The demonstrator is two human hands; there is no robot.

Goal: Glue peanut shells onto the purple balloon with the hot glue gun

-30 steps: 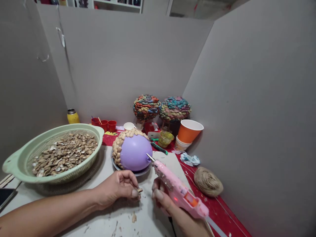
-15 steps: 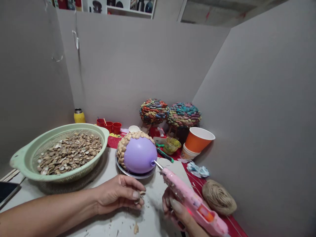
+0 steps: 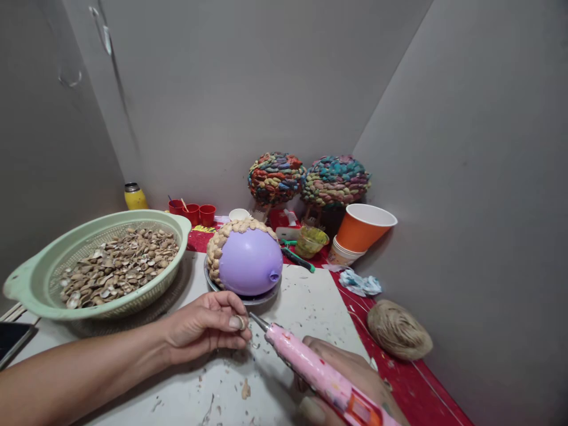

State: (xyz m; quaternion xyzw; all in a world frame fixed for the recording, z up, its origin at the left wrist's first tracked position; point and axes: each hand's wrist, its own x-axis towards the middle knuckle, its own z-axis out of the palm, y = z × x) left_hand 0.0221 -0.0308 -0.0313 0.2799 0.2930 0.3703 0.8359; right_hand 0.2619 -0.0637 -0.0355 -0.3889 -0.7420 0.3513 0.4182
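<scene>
Between thumb and fingers, my left hand (image 3: 210,325) pinches a small nutshell piece (image 3: 242,322). My right hand (image 3: 341,378) is wrapped around a pink hot glue gun (image 3: 306,361), whose metal nozzle tip is right beside the shell. Behind my hands a purple balloon (image 3: 251,263) rests in a shallow metal dish (image 3: 261,299). Pale nutshells (image 3: 215,251) cover the balloon's left side and top edge; its knot faces right. To the left, a light green colander (image 3: 180,251) holds many loose nutshells (image 3: 119,266).
Two colourful shell-covered balls (image 3: 276,178) stand at the back. Right of them are an orange paper cup (image 3: 359,229), a crumpled cloth (image 3: 359,284) and a ball of twine (image 3: 397,331). Red cups (image 3: 190,213), a yellow bottle (image 3: 135,198) and green-handled pliers (image 3: 297,259) lie further back.
The glue gun's nozzle has moved from near the balloon's knot down and left to the shell in my left hand. My left hand has turned the shell toward it. The view has tilted downward.
</scene>
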